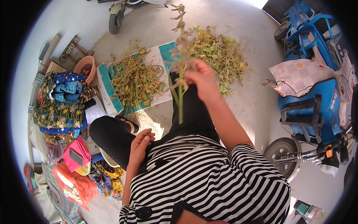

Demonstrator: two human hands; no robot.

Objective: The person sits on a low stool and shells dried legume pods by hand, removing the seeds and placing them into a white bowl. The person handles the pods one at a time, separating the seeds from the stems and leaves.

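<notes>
An upright soybean stalk (181, 92) with dry brown pods is pinched between the thumb and fingers of my right hand (202, 79), above my lap. Its pod-covered upper part is blurred, and the bare green lower stem hangs below the hand. My left hand (141, 144) rests by my thigh with loosely bent fingers and nothing in it. A heap of cut bean plants (137, 81) lies on a flattened white and teal woven sack (152, 56) before me. On the concrete floor to the right is a second heap of bean plants (218, 54), with more green leaves.
A blue electric tricycle (310, 109) carrying a pink checked cushion (302, 72) stands at right. At left are piled patterned cloths (61, 103), an orange basin (89, 60), a phone (76, 157) on pink cloth and a red plastic bag (75, 182). A scooter wheel (115, 22) stands at the back.
</notes>
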